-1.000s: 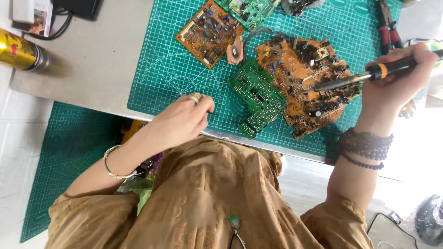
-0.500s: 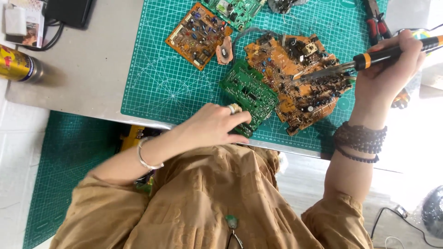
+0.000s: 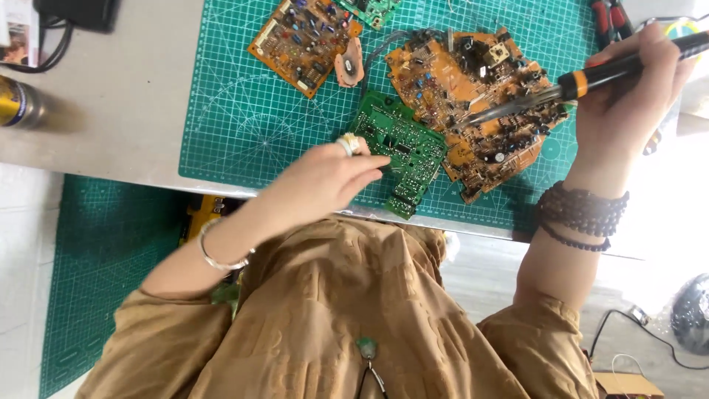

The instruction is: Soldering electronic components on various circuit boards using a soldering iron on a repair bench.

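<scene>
While our left hand [image 3: 325, 177] presses curled fingertips on the flat green circuit board [image 3: 402, 148], our right hand [image 3: 628, 96] clamps the orange-collared soldering iron [image 3: 583, 81], metal tip over the jagged orange board [image 3: 473, 81] beside it.

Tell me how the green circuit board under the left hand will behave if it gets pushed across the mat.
The green circuit board looks thin, flat and rigid, so it would probably slide in one piece rather than flex. It seems light for its size. Its far edge meets the large orange circuit board, so a push could nudge that too.
</scene>
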